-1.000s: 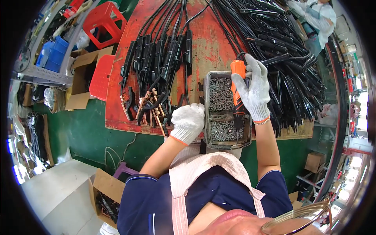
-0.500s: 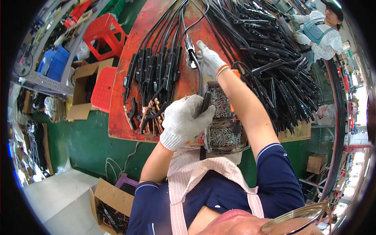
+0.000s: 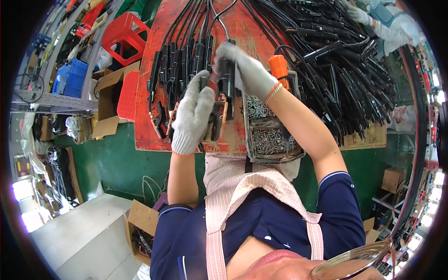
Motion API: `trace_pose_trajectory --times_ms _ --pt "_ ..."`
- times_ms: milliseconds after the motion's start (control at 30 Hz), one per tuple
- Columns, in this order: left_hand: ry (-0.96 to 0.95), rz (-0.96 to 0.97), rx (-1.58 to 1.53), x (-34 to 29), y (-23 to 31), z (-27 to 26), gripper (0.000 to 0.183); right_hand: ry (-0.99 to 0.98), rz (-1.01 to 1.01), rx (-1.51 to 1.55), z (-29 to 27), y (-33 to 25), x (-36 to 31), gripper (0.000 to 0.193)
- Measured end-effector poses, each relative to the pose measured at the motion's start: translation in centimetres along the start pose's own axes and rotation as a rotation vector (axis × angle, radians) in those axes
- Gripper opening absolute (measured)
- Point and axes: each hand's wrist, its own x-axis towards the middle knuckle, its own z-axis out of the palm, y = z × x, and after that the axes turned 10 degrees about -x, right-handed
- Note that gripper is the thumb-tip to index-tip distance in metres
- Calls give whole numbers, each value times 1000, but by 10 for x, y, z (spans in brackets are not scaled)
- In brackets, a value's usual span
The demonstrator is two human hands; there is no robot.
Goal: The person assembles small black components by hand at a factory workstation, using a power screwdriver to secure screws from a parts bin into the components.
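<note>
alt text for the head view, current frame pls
Two hands in white gloves hold a black cable clamp with copper jaws over a red worktable: left hand low, right hand on top. Beside them sit a tray of screws, an orange-handled tool and piles of black cables.

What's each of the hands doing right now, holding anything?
Left hand: closed on the black clamp with copper jaws.
Right hand: closed on the upper end of the same clamp.
</note>
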Motion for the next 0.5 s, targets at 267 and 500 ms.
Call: trace_pose_trajectory --times_ms 267,500 --pt "148 169 256 16 -8 24 36 168 23 32 8 -15 10 23" --pt "241 239 -6 23 -15 57 37 334 -65 156 6 -12 -18 18"
